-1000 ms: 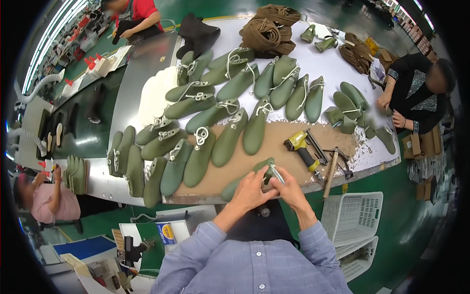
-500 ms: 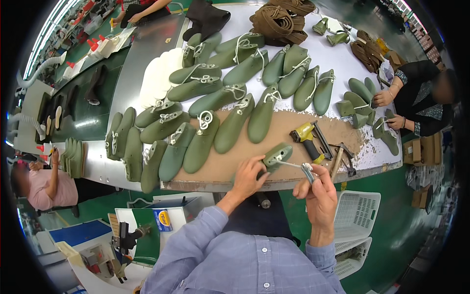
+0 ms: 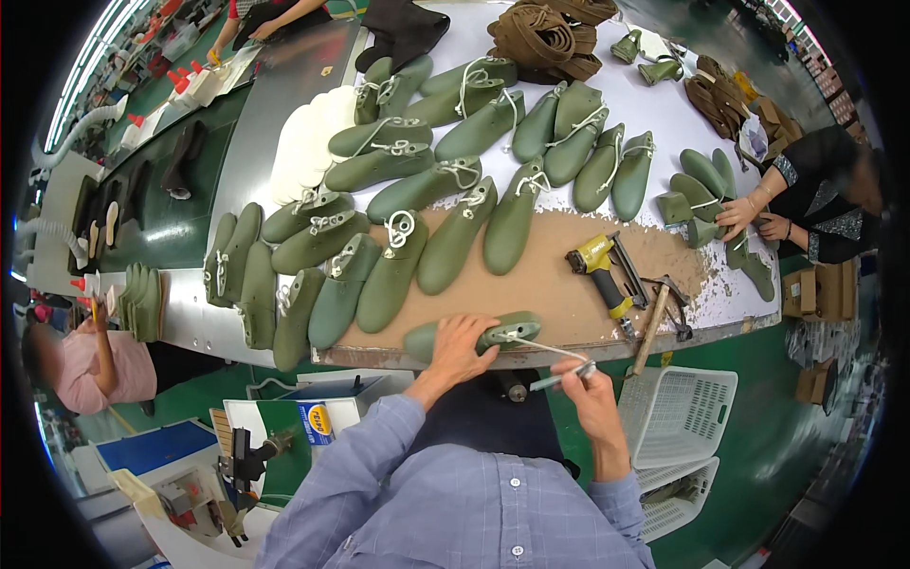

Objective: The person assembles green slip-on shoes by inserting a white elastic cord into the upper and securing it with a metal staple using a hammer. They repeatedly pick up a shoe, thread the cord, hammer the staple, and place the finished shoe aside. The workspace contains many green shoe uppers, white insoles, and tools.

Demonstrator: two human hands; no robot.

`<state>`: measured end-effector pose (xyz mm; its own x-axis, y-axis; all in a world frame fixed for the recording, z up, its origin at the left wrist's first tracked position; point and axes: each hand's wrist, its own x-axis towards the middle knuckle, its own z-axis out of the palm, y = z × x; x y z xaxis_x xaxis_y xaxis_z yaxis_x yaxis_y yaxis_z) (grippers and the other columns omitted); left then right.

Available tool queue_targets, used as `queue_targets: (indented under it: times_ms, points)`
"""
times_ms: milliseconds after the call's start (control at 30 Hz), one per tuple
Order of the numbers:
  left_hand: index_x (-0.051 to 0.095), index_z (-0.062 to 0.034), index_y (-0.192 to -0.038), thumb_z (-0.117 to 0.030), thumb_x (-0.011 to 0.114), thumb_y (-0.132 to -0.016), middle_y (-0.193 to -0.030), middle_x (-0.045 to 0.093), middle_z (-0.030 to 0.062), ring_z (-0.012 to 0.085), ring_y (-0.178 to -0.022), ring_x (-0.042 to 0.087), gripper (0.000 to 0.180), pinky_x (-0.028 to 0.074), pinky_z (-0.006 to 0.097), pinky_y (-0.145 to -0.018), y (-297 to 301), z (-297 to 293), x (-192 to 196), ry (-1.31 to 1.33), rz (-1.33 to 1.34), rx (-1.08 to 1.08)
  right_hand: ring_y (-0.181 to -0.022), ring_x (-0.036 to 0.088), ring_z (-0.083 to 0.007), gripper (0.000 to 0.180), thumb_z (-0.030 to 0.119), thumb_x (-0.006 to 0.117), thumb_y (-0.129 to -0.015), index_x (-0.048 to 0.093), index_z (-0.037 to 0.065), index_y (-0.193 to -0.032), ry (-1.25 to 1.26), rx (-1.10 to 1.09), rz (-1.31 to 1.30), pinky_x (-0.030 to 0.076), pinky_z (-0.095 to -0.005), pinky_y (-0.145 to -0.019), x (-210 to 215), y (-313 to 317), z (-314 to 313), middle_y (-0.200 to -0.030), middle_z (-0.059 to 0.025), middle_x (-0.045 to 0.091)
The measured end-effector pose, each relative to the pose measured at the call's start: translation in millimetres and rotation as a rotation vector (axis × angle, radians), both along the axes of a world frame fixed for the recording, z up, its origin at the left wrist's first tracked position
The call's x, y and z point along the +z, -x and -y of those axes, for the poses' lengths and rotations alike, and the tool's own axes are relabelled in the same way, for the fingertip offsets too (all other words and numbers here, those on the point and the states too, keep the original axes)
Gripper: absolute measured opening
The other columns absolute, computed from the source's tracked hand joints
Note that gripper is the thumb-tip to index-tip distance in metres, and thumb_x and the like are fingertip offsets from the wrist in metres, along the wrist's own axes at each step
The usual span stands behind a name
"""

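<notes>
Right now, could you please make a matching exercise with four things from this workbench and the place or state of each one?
Things:
1. green shoe last with white cord
2. yellow staple gun
3. wooden-handled hammer
4. white plastic basket

Places or states:
A. below the table edge, on the right
B. pressed down by the left hand
C. lying on the brown board, untouched
D. at the table edge, handle over the rim

Pairs: 1-B, 2-C, 3-D, 4-A

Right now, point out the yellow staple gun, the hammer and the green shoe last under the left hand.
yellow staple gun [image 3: 599,258], head view, on its yellow body.
hammer [image 3: 651,343], head view, on its wooden handle.
green shoe last [image 3: 512,330], head view, on its heel end.
</notes>
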<state>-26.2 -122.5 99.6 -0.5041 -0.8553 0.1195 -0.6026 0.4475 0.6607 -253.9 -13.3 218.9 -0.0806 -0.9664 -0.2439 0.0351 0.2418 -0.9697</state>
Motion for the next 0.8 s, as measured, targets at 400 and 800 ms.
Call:
queue_targets:
  times_ms: [400,800]
  points:
    - [0.064,-0.0112,-0.121,-0.026,0.085,-0.077,-0.124,0.068,0.0056,0.0286,-0.123,0.057,0.051,0.039,0.045,-0.104,-15,0,-13,-0.019,-0.068,-0.028,-0.073,0.072,-0.0178,0.019,0.013,0.063,-0.100,0.069,-0.002,-0.109,-0.057,-0.175,-0.306,0.056,-0.0314,-0.068,-90,-63,48,-0.087,-0.0127,0.077]
    - [0.063,-0.0091,-0.121,-0.024,0.085,-0.076,-0.121,0.068,0.0096,0.0301,-0.118,0.059,0.053,0.041,0.046,-0.102,-15,-1,-12,0.011,-0.089,-0.027,-0.067,0.062,-0.0160,0.023,0.020,0.061,-0.103,0.063,-0.003,-0.105,-0.154,-0.122,-0.337,0.050,-0.0344,-0.062,-91,-59,38,-0.075,-0.0083,0.065]
